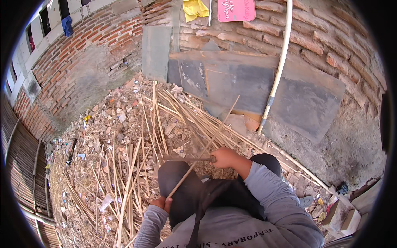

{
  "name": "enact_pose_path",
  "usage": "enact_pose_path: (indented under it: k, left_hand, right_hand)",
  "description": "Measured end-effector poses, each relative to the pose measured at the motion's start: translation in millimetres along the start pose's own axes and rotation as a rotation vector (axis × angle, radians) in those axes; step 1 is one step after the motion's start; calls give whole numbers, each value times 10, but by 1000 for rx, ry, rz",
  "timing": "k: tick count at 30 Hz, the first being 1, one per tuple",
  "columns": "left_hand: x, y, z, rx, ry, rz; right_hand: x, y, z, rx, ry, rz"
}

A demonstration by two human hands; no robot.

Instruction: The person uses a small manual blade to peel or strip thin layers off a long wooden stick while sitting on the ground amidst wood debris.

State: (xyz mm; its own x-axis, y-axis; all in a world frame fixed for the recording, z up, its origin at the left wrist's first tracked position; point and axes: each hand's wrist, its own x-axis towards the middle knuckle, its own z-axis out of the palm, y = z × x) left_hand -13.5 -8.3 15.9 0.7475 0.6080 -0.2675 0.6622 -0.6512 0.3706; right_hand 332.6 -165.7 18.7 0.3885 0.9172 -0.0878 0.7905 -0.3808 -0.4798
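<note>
My left hand [162, 203], low and left beside my knee, is closed around the lower end of a long thin bamboo strip [182, 180]. The strip slants up and to the right, past my right hand. In my right hand [226, 158], closed in front of my knees, is the handle of a long-bladed knife [184, 158]. Its dark blade points left and crosses the strip over my left thigh. Whether the edge bites into the strip cannot be seen.
Loose bamboo strips [198, 122] lie ahead, and more strips [128, 182] to the left, on rubble-strewn ground [105, 128]. Dark panels [244, 78] lean on the brick wall. A pale pole [279, 68] stands ahead right; a bamboo screen [22, 153] is far left.
</note>
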Motion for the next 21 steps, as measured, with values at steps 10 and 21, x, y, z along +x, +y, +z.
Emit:
enact_pose_path:
  k: [10,21]
  left_hand:
    - [55,-130,128,-20,27,-8]
    - [78,-168,169,-35,77,40]
  right_hand:
    - [134,307,-28,86,174,212]
    - [36,164,24,61,97,84]
